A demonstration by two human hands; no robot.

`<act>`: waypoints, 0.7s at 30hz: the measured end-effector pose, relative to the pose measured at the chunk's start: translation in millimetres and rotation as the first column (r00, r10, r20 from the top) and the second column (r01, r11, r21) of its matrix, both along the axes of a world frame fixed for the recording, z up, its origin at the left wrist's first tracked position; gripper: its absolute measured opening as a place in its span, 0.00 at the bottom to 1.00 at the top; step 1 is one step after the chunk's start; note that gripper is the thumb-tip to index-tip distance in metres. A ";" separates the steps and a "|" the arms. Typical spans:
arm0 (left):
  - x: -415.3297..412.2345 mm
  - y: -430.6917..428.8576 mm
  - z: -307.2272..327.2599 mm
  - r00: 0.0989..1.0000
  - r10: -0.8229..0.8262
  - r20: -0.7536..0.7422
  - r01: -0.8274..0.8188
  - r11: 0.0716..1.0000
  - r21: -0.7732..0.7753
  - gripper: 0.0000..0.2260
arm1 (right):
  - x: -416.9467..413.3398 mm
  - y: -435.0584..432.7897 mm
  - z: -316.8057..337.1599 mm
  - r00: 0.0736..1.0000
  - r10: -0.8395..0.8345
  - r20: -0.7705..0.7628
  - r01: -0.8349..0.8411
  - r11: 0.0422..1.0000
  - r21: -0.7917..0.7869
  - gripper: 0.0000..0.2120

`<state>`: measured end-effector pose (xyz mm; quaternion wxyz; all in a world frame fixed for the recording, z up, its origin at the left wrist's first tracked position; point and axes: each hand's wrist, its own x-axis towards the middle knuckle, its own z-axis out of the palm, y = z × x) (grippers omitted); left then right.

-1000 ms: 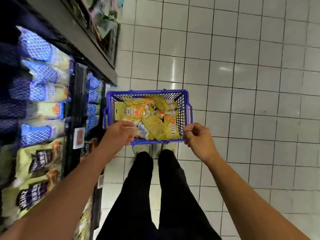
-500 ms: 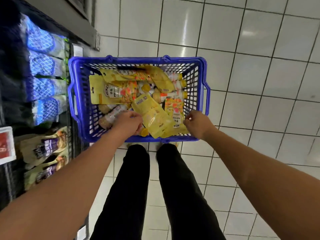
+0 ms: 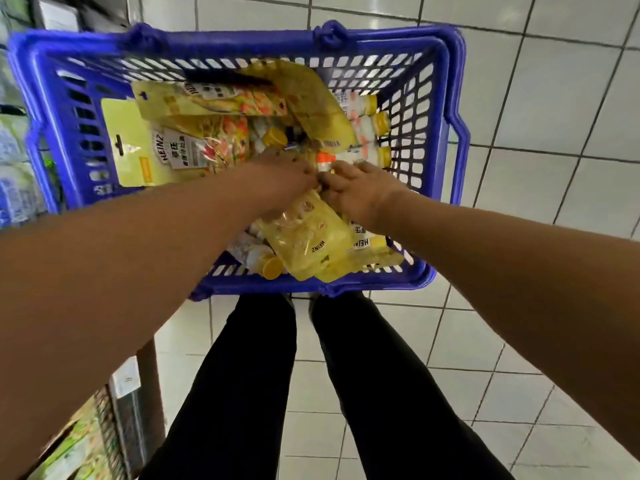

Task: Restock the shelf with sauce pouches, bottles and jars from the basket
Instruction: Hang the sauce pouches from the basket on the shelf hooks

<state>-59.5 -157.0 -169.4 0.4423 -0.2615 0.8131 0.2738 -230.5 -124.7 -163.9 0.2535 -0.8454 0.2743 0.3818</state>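
A blue plastic basket [image 3: 457, 140] stands on the floor in front of my feet. It is piled with yellow Heinz sauce pouches [image 3: 173, 150] and white bottles with yellow caps [image 3: 367, 129]. My left hand [image 3: 280, 178] and my right hand [image 3: 360, 188] are both down inside it and meet in the middle. Their curled fingers close on the far end of a yellow pouch [image 3: 304, 237] that lies toward the near rim. An orange-capped bottle [image 3: 325, 159] lies just beyond the fingertips. My fingertips are partly hidden among the packs.
The shelf runs down the left edge, with blue-and-white packs [image 3: 14, 168] level with the basket and green packs [image 3: 76, 445] low near my left leg. A price tag [image 3: 126, 379] hangs on the shelf rail. White tiled floor [image 3: 554, 133] lies to the right.
The camera has dropped much closer to the basket. My right hand left the near rim, my left hand moved inward, and both now meet on the pouch in the middle.
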 end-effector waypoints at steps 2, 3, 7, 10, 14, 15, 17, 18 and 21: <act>0.4 -2.4 -3.3 1.000 -0.011 0.003 0.011 1.000 0.019 0.39 | 3.1 2.1 -8.2 0.998 0.056 -0.043 -0.055 0.998 0.016 0.38; 2.0 -3.2 -3.8 1.000 -0.020 -0.013 0.020 1.000 0.021 0.40 | 3.8 3.3 -9.8 0.996 0.069 -0.050 -0.069 0.998 0.002 0.37; 18.2 -3.2 0.0 0.993 0.060 -0.098 -0.058 0.998 0.023 0.42 | 6.9 4.9 -5.9 0.993 0.113 -0.041 -0.116 0.988 -0.100 0.28; 37.1 0.4 5.5 0.984 0.143 -0.105 -0.138 0.989 0.057 0.36 | 8.3 -0.4 0.2 0.986 0.121 -0.113 -0.131 0.987 -0.091 0.28; 56.5 7.3 15.9 0.923 0.351 -0.159 -0.340 0.936 0.093 0.27 | 0.8 -8.2 12.5 0.992 0.088 -0.085 -0.091 0.995 -0.036 0.32; 60.9 9.1 18.8 0.898 0.411 -0.156 -0.400 0.911 0.100 0.27 | -2.1 -11.2 17.8 0.995 0.058 -0.080 -0.059 0.998 -0.011 0.32; 70.4 13.6 27.1 0.826 0.546 -0.142 -0.533 0.838 0.119 0.29 | -7.9 -18.0 31.0 0.994 -0.064 -0.088 0.070 0.996 0.059 0.26; 75.9 16.5 32.4 0.758 0.637 -0.139 -0.624 0.770 0.133 0.29 | -11.7 -20.8 37.7 0.983 -0.155 -0.098 0.164 0.982 0.096 0.22; 93.9 28.1 52.3 0.416 0.902 -0.118 -0.882 0.432 0.191 0.26 | -25.1 -21.2 59.7 0.849 -0.524 -0.071 0.526 0.822 0.219 0.18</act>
